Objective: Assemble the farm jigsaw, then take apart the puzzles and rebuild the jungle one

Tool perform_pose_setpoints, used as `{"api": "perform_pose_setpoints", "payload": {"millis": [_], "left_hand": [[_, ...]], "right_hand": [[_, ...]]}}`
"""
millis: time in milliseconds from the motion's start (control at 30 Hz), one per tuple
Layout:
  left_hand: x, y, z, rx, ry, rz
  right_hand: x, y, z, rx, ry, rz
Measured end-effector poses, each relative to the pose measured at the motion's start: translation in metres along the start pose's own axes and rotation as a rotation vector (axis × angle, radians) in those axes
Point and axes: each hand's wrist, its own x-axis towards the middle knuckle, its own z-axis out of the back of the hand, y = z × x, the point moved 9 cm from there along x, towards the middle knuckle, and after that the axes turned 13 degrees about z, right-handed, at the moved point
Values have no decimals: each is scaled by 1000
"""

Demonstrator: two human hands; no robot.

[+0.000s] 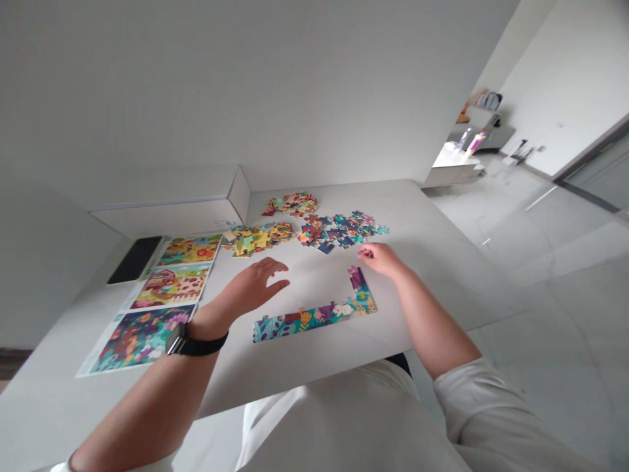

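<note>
An L-shaped run of joined puzzle pieces (314,316) was laid flat near the near edge of the desk (432,262), its short arm turned up toward the far edge. The right hand (379,257) was set at the tip of that short arm, fingers drawn together; whether a piece was pinched could not be told. The left hand (255,282) was held open, palm down, just above the bare desk beside the run's long arm. Beyond, toward the far edge, loose pieces were heaped apart by colour, seemingly to keep the sets separate: a blue heap (344,231), a yellow heap (258,237), a pink heap (291,203). Along the left edge a picture sheet (162,295) was spread face up, probably for reference.
</note>
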Motion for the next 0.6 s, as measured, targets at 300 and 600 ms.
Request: {"api": "perform_pose_setpoints", "payload": {"millis": [300, 600], "left_hand": [[19, 36, -26, -209, -94, 113], [11, 29, -28, -318, -61, 101]], "right_hand": [[-1, -12, 4, -34, -136, -52], [4, -8, 2, -78, -198, -25]]}}
